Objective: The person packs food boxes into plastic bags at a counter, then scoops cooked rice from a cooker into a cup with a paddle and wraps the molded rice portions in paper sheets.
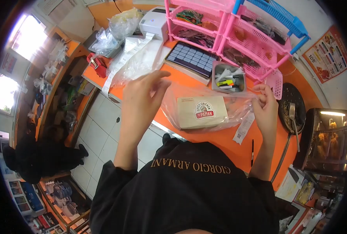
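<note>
Orange counter point(230, 146), right grip point(266, 104) together on clear plastic bag point(237, 107), left grip point(150, 89) unclear.

The underside of the box point(202, 113) is hidden, and the tiny line of print at its top corner is too small to read. Left of the box, whether the left hand point(150, 91) touches the clear bag point(169, 105) cannot be told; to its right, the bent fingers of the right hand point(265, 103) partly hide their own tips. Print on the receipt point(244, 128), beside the box, is too small to read. Beyond the box, the view's top edge cuts off the pink rack point(198, 28). Well left of it, a person point(44, 152) blends into shadow.
</note>
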`<state>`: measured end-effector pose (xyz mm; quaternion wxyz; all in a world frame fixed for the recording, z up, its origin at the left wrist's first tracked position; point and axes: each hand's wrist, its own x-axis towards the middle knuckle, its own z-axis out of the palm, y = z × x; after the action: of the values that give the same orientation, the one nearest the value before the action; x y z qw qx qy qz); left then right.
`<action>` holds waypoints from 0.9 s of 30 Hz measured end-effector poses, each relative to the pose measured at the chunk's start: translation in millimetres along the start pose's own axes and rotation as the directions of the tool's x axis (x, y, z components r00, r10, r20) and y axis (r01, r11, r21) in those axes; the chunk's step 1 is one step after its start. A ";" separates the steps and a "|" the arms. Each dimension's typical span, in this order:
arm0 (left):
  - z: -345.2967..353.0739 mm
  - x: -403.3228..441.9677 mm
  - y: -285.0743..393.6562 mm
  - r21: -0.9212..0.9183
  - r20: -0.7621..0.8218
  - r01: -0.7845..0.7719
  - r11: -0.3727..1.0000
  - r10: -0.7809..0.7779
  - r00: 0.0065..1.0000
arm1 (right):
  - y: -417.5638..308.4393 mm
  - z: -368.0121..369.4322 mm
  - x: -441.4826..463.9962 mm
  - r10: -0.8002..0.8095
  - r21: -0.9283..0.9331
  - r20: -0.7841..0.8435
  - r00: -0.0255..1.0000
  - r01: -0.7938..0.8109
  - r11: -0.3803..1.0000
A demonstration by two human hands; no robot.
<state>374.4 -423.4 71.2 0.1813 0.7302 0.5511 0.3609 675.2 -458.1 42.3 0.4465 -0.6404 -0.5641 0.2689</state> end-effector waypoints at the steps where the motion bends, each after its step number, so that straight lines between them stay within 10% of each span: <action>1: 1.9 12.7 -1.0 -0.009 -0.064 -0.102 0.995 0.101 0.993 | -0.3 -0.2 2.6 0.004 0.053 0.021 1.000 -0.005 0.999; 6: 12.6 60.8 -38.3 -0.163 -0.134 -0.160 0.974 0.138 0.981 | 1.3 22.4 16.5 -0.167 0.129 0.066 0.984 0.158 0.979; 9: 7.1 82.7 -56.3 -0.165 -0.098 -0.169 0.972 0.155 0.983 | -24.7 34.5 14.8 0.017 0.173 0.166 0.986 -0.046 0.984; 12: 1.6 99.6 -81.8 -0.165 -0.075 -0.217 0.962 0.207 0.976 | -42.2 56.3 18.4 -0.138 0.144 -0.019 0.990 0.139 0.980; 18: -36.5 174.3 -226.0 0.166 -0.103 -0.152 0.974 0.170 0.980 | -70.0 102.3 36.2 -0.428 0.011 -0.059 0.902 0.429 0.903; 20: -43.4 215.1 -330.7 0.341 -0.134 -0.076 0.937 0.129 0.983 | -93.8 144.6 38.2 -0.315 0.407 0.012 0.949 0.283 0.869; 22: -59.5 228.6 -415.1 0.734 -0.169 0.012 0.679 0.166 0.971 | -114.7 191.9 49.0 -0.392 0.346 0.054 0.918 0.351 0.870; 27: -101.6 251.5 -510.1 0.725 -0.067 -0.077 0.684 0.181 0.981 | -160.1 297.7 78.8 -0.298 0.431 0.286 0.911 0.156 0.889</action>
<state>-10.0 -34.9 -116.0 -0.1818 0.7541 0.6060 0.1761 362.7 -307.9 59.0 0.4906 -0.4076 -0.6384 0.4308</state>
